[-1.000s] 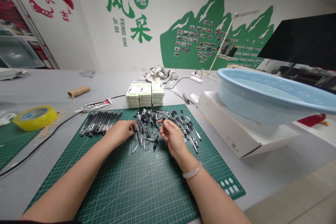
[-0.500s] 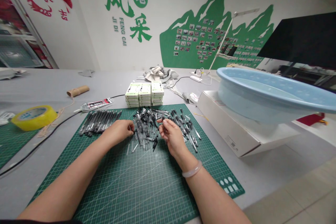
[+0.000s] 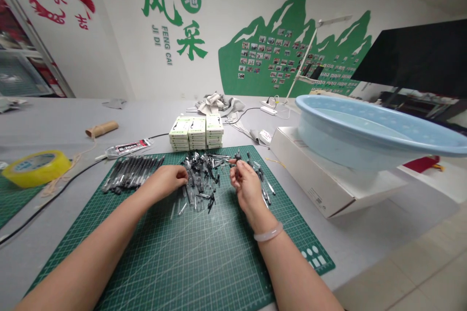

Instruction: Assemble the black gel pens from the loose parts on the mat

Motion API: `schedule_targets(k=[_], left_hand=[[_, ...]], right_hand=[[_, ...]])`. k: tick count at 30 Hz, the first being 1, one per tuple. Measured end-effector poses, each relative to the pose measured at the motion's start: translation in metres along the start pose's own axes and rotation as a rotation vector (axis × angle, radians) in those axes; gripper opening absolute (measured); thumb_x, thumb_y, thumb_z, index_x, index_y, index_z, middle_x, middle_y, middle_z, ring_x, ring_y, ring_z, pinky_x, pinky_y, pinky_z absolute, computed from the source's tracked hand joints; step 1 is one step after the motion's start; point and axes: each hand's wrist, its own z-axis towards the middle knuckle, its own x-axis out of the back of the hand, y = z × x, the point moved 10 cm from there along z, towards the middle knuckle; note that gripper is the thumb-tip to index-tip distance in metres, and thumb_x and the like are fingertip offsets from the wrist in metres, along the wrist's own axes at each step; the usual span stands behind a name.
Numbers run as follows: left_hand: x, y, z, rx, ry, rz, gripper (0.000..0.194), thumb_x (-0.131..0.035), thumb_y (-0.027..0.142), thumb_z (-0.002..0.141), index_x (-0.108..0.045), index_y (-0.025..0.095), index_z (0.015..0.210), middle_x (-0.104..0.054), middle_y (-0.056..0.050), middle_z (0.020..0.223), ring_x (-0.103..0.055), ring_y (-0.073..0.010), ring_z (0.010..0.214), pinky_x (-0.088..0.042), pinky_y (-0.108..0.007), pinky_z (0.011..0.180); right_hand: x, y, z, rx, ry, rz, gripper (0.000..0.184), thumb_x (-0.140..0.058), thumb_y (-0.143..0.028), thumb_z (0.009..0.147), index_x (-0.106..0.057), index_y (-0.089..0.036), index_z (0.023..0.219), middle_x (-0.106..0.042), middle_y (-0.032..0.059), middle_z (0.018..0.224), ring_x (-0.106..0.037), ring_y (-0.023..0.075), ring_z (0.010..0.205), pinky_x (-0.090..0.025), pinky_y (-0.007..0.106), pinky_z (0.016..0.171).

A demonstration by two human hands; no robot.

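Observation:
A heap of loose black pen parts (image 3: 202,175) lies in the middle of a green cutting mat (image 3: 189,252). My left hand (image 3: 166,182) rests on the mat at the heap's left edge, fingers curled and pinching into the parts; what it grips is hidden. My right hand (image 3: 246,182) is raised slightly at the heap's right side, fingers pinched on a small black pen part (image 3: 236,159). A row of assembled black pens (image 3: 131,172) lies on the mat's far left. More pens (image 3: 264,184) lie just right of my right hand.
Stacked white and green boxes (image 3: 197,132) stand behind the mat. A blue basin (image 3: 365,131) sits on a white carton (image 3: 321,175) at the right. At the left lie yellow tape (image 3: 34,167), a glue tube (image 3: 126,148), a cardboard roll (image 3: 102,129) and a black cable (image 3: 44,201).
My right hand has moved right and lifted a little from the heap with a small black part pinched. The left hand stays at the heap's left edge. The view shifted slightly.

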Motion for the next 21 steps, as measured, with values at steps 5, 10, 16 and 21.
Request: schedule_targets(k=[5, 10, 16, 21], left_hand=[[0.009, -0.002, 0.027, 0.011, 0.107, 0.085, 0.025, -0.05, 0.026, 0.076, -0.072, 0.025, 0.088, -0.073, -0.005, 0.092, -0.064, -0.0234, 0.086, -0.043, -0.028, 0.072], [0.008, 0.003, 0.065, -0.049, 0.138, 0.151, 0.034, -0.046, 0.023, 0.08, -0.073, 0.024, 0.1, -0.071, -0.007, 0.109, -0.062, -0.0239, 0.102, -0.043, -0.028, 0.085], [0.0, 0.006, 0.111, -0.038, 0.139, 0.192, 0.031, -0.051, 0.022, 0.077, -0.074, 0.025, 0.097, -0.071, -0.005, 0.107, -0.062, -0.0233, 0.1, -0.044, -0.028, 0.085], [-0.013, 0.009, 0.131, -0.033, 0.1, 0.226, 0.022, -0.058, 0.022, 0.071, -0.074, 0.026, 0.086, -0.072, -0.005, 0.098, -0.063, -0.023, 0.09, -0.045, -0.028, 0.076]], right_hand=[[0.004, -0.008, 0.002, 0.037, 0.008, -0.005, 0.027, -0.064, -0.04, 0.077, -0.065, -0.016, 0.089, -0.053, -0.0021, 0.058, -0.038, 0.0067, 0.046, -0.019, 0.019, 0.041], [0.008, -0.011, 0.004, 0.039, 0.02, 0.021, 0.027, -0.065, -0.039, 0.077, -0.066, -0.015, 0.089, -0.053, -0.0019, 0.058, -0.038, 0.0062, 0.046, -0.02, 0.018, 0.041], [0.006, -0.01, 0.004, 0.032, 0.019, 0.031, 0.026, -0.065, -0.039, 0.077, -0.065, -0.015, 0.088, -0.054, -0.0024, 0.057, -0.038, 0.0056, 0.046, -0.02, 0.017, 0.04], [0.006, -0.008, 0.004, 0.027, 0.013, 0.031, 0.024, -0.064, -0.038, 0.078, -0.065, -0.015, 0.086, -0.055, -0.0018, 0.059, -0.041, 0.0058, 0.048, -0.022, 0.016, 0.041]])
